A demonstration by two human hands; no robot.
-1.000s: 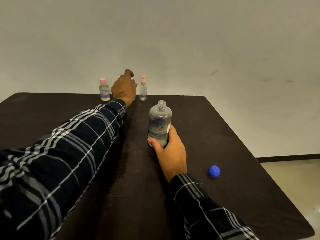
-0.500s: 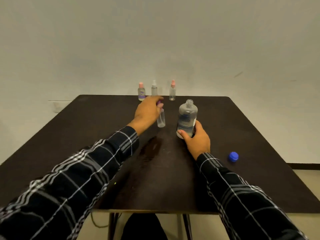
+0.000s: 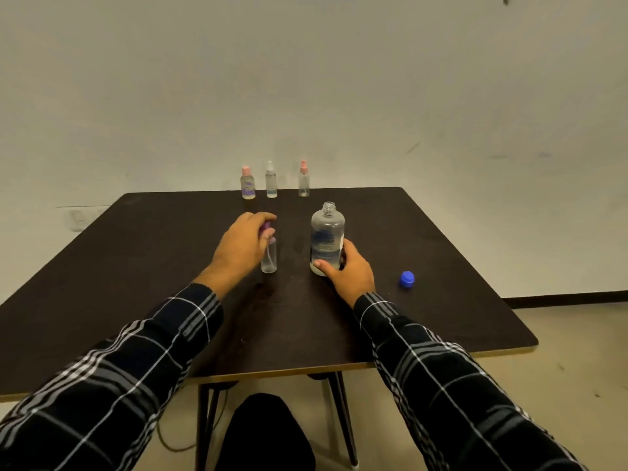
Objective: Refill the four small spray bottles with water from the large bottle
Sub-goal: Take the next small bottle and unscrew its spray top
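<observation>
My left hand (image 3: 243, 246) grips the purple top of a slim clear spray bottle (image 3: 269, 258) that stands upright near the middle of the dark table (image 3: 136, 266). Just to its right stands the large clear bottle (image 3: 327, 237), uncapped, with my right hand (image 3: 348, 271) curled round its base. Three more small spray bottles line the table's far edge: a pink-capped one with a purple label (image 3: 248, 183), a white-topped one (image 3: 271, 180) and a pink-topped one (image 3: 303, 179).
The blue cap (image 3: 406, 279) of the large bottle lies on the table right of my right hand. A plain wall rises behind the table. Black table legs (image 3: 343, 416) and a dark shape (image 3: 268, 433) show below the front edge.
My left hand has taken the purple-topped bottle from the far row and brought it near, beside the large bottle. My view has pulled back. My right hand has stayed on the large bottle.
</observation>
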